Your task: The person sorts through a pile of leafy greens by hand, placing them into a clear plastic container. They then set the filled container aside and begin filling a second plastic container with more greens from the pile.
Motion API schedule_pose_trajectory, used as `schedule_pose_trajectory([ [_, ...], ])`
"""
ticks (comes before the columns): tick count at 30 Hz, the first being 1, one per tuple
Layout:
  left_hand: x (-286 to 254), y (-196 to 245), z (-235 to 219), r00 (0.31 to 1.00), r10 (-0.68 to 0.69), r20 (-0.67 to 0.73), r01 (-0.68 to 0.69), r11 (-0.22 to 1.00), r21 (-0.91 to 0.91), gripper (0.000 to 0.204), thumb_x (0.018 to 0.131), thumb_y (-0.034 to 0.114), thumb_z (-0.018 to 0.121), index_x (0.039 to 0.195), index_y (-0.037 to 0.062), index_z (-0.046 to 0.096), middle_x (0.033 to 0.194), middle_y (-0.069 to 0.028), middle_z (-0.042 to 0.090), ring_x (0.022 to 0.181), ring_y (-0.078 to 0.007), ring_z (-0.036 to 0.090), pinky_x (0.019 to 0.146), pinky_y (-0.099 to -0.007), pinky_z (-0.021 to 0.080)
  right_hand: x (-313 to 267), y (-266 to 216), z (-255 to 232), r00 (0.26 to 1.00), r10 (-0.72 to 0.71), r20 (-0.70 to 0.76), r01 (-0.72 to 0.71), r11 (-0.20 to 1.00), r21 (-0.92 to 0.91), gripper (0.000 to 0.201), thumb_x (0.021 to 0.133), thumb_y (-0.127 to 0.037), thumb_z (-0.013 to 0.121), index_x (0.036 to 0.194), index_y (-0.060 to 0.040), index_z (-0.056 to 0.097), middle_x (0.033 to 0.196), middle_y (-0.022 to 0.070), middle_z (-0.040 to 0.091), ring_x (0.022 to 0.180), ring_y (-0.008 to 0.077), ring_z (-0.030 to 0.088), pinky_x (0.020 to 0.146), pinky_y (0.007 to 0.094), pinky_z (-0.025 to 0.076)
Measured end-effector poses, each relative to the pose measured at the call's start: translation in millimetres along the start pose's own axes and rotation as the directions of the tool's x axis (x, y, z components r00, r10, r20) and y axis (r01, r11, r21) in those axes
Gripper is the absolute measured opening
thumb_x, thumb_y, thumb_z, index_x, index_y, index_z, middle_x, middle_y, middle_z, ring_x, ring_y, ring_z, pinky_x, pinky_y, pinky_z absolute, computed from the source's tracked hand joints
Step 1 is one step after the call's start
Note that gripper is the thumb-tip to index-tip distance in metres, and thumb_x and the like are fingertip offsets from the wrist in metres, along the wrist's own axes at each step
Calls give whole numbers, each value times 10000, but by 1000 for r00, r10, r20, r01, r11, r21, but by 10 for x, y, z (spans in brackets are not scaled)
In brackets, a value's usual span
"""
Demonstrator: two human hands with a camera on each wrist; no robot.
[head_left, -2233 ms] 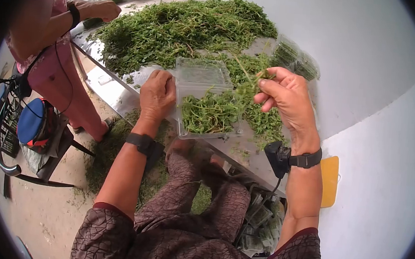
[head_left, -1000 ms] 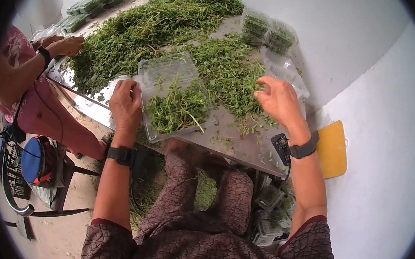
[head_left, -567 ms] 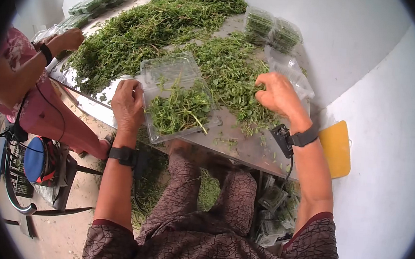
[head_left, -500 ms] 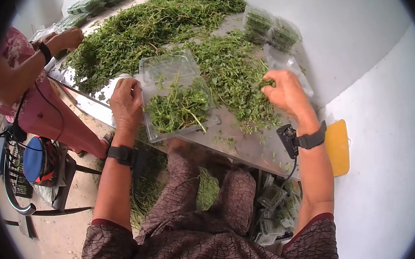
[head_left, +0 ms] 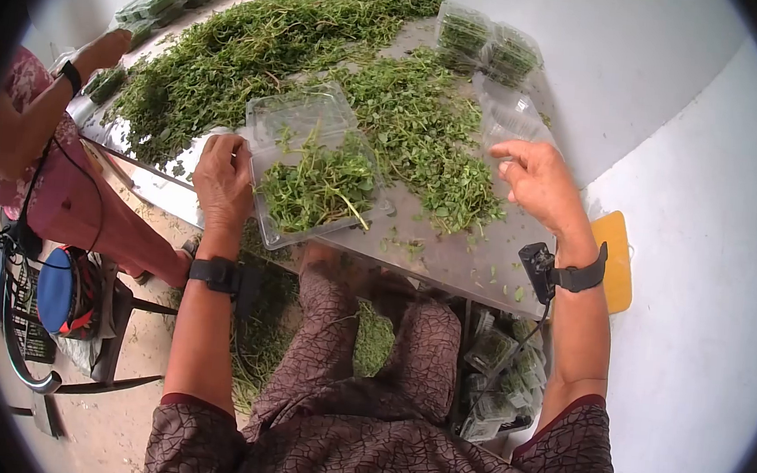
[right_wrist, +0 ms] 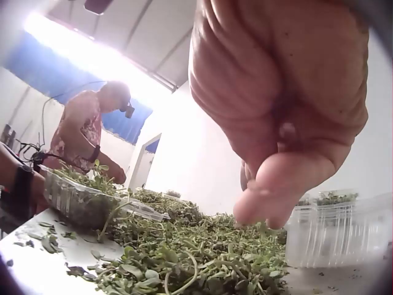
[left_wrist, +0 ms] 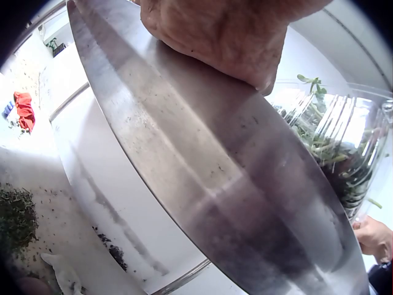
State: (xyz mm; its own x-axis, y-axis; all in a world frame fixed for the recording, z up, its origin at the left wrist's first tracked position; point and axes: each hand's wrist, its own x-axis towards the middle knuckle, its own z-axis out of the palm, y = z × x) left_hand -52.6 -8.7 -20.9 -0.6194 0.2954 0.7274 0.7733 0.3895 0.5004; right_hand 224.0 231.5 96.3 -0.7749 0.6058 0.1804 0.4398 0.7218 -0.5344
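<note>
A clear plastic clamshell box (head_left: pixel 282 236), lid folded back, holds a loose heap of leafy green sprigs (head_left: pixel 325 183). One pale stem pokes over its right side. My left hand (head_left: pixel 221 178) lies right at the box's left edge with fingers curled; their tips are hidden, and I cannot tell whether they grip the rim. In the right wrist view the thumb and fingers of my right hand (right_wrist: pixel 279 141) hang over the loose greens. From the head view, the right hand's index finger points left, apart from the thumb, with nothing visible between them.
A large pile of greens (head_left: pixel 260 49) covers the back of the metal table (head_left: pixel 447 264). Filled boxes (head_left: pixel 489 45) and an unfilled box (head_left: pixel 508 113) stand at right. Another person (head_left: pixel 47 148) works at left. A yellow board (head_left: pixel 613 255) leans against the wall.
My right hand, which pinched sprigs near the box at first, moved over the small pile and now lies right of it. The other person's hand shifted up and left. More stems lie in the box.
</note>
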Motion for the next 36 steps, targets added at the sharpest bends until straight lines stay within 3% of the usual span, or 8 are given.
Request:
schedule_pose_trajectory([
  [2,3,23,-9,999,-49,5,49,998,-42,44,827,69,586,836,26,588,810,-116,586,699,-314,579,638,-382,450,1,17,29,1000,-11,18,12,997,-71,225,844,-107,569,1007,9,670,709,76,641,603,153,577,562,295,461],
  [12,8,14,-12,999,-50,6,50,998,-41,41,823,66,588,830,26,581,795,-112,577,680,-303,575,629,-376,448,92,150,335,994,-76,79,103,896,-432,177,735,-166,624,812,-14,672,664,183,619,604,261,607,614,391,473],
  [17,9,44,-18,998,-64,20,65,996,-55,48,834,68,587,835,21,579,783,-109,565,656,-283,563,616,-362,447,36,-44,42,992,-22,-123,4,990,-143,117,694,-81,562,755,-36,651,687,190,622,619,317,604,622,387,489],
  [20,14,57,-28,997,-68,24,69,997,-46,51,840,68,585,838,18,578,782,-109,565,655,-277,561,612,-356,447,30,62,-11,996,-29,-88,21,996,-88,147,698,-69,574,816,-41,656,681,143,626,627,264,613,622,371,487],
  [22,10,36,-20,998,-60,22,61,997,-46,53,841,70,584,837,18,578,783,-111,565,657,-278,562,613,-357,447,26,167,59,990,-131,-60,128,990,-52,102,741,-5,572,833,19,609,595,4,550,540,99,461,514,285,395],
  [29,10,-23,6,1000,-24,13,24,999,-26,59,845,81,583,839,22,581,794,-109,573,661,-276,567,617,-359,446,-127,190,71,998,68,6,-67,998,-20,98,786,-69,660,831,6,614,572,-14,521,517,69,442,487,257,367],
  [31,16,-7,-12,999,-41,29,42,999,-28,57,845,81,583,839,23,582,795,-107,574,660,-273,568,619,-357,446,-169,160,23,977,179,112,-169,981,-97,199,736,-178,706,851,-24,659,647,105,600,622,232,596,597,370,473],
  [36,2,-32,6,998,-46,38,48,997,-53,81,850,75,574,903,14,582,798,-87,550,633,-207,535,611,-302,429,-248,116,248,994,89,67,-72,973,-221,220,728,-205,694,792,-1,648,638,178,596,610,303,601,604,411,473],
])
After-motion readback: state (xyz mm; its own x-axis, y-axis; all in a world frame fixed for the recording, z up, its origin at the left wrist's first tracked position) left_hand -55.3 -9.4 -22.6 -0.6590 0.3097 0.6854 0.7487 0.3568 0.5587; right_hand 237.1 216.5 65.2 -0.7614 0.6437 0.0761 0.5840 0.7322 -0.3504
